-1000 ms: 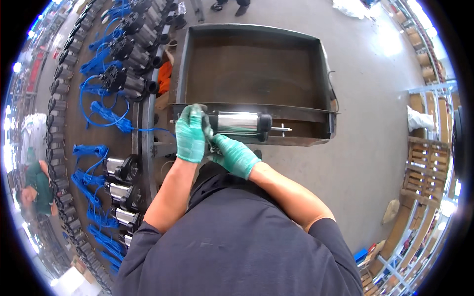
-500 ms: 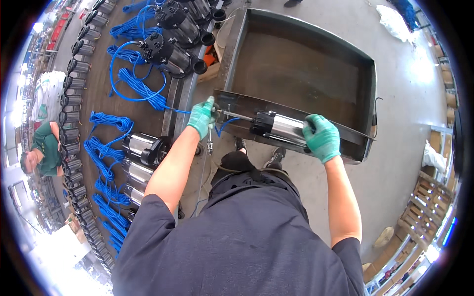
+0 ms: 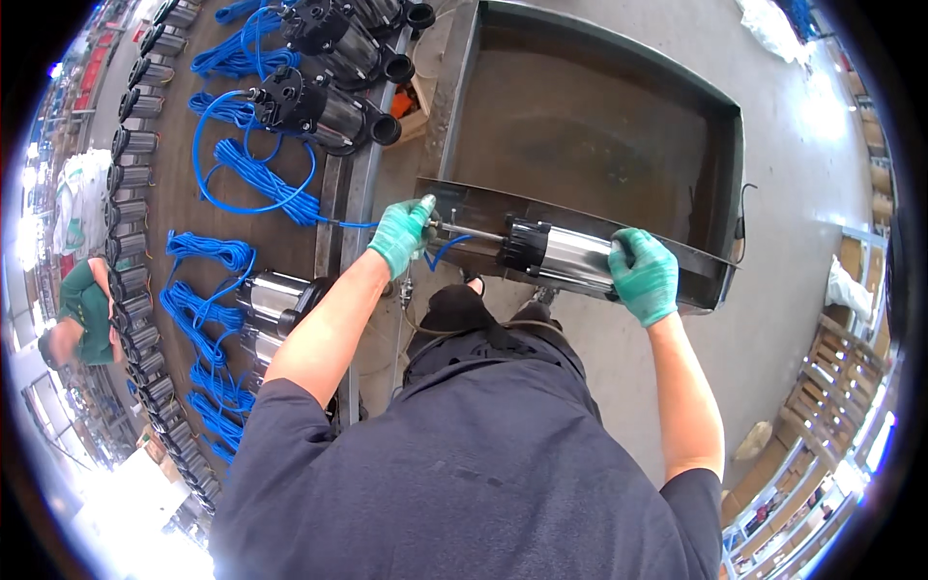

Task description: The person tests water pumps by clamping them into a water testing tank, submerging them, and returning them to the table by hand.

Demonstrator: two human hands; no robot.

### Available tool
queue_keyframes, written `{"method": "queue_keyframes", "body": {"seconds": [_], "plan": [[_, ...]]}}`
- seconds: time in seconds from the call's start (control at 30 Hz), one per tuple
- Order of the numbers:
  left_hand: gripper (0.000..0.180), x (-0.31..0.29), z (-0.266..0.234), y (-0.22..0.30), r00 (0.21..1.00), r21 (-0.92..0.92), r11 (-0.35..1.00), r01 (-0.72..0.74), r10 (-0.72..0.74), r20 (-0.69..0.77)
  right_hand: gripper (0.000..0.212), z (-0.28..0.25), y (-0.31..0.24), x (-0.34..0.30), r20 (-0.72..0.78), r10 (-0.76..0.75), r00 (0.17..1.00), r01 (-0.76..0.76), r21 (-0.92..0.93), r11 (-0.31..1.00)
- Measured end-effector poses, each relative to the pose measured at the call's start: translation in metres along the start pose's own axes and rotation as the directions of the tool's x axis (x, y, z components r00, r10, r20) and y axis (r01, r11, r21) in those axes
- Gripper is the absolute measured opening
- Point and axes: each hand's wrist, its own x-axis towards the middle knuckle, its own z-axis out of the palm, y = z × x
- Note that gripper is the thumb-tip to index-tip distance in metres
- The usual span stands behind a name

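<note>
The green-gloved right hand (image 3: 643,277) grasps the right end of a silver metal cylinder with black ends (image 3: 577,255), right of the frame's centre, along the lower edge of a dark rectangular metal tray (image 3: 592,121). The green-gloved left hand (image 3: 402,235) is curled beside a thin metal rod (image 3: 474,233) (I cannot tell what it grips)

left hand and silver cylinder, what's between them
In the head view, a metal rod and some blue cable lie between left hand and cylinder.
</note>
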Motion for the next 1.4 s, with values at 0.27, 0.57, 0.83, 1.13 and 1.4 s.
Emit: {"method": "queue_keyframes", "body": {"seconds": [0.27,0.57,0.83,1.13,1.4], "plan": [[0.034,0.008,0.002,0.001,1.0,0.138,0.99,0.01,-0.007,-0.018,0.013,0.001,-0.006,0.004,-0.007,0.075,0.997,-0.075,0.034,0.997],[0.031,0.009,0.002,-0.004,0.999,0.082,0.997,0.011,-0.008,-0.033,0.02,0.004,-0.001,0.002,-0.027,0.059,0.998,-0.059,0.017,0.998],[0.033,-0.006,-0.002,-0.003,0.994,-0.124,0.992,0.005,-0.018,-0.104,0.02,0.0,0.004,-0.009,-0.04,-0.026,0.999,0.026,0.005,1.0],[0.032,-0.087,0.164,0.044,0.967,-0.636,0.763,-0.116,0.233,0.104,0.041,-0.024,-0.033,-0.071,-0.041,-0.212,0.976,0.215,0.268,0.939],[0.034,-0.138,0.272,0.005,0.741,-0.118,0.871,-0.476,0.47,0.48,0.013,-0.075,0.083,-0.149,-0.032,0.375,0.927,-0.341,0.35,0.872]]}}
